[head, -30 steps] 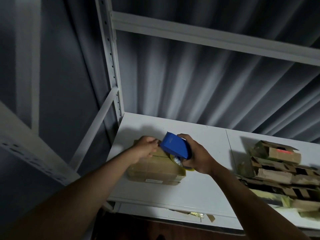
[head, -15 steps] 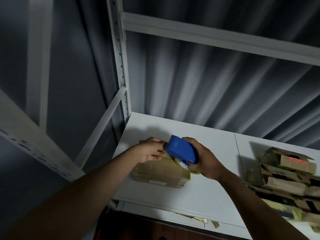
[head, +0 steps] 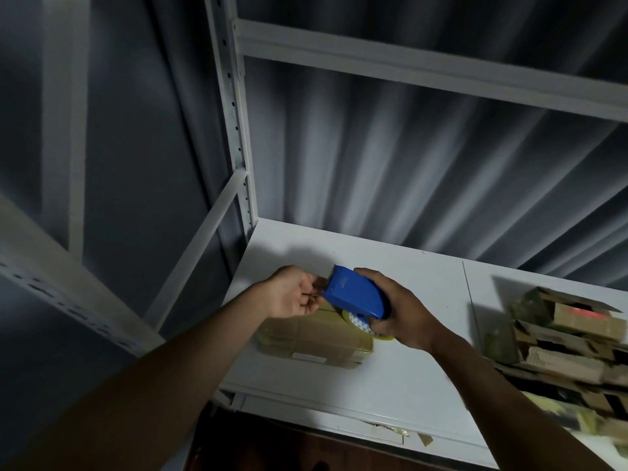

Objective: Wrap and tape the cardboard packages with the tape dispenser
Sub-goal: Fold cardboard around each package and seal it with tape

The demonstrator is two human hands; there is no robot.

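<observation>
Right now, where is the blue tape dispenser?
In the head view, centre frame: the right hand grips the tape dispenser just above the cardboard package, its front at the left hand.

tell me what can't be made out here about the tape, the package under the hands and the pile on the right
- Head view: the yellowish tape roll is mostly hidden by the blue plastic tape dispenser and the right hand.
- The left hand has its fingers curled at the dispenser's front; any tape end is too small and dark to see.
- The brown taped cardboard package's white label is unreadable.
- The stack of cardboard pieces is motion-blurred and cut off by the right edge.
</observation>
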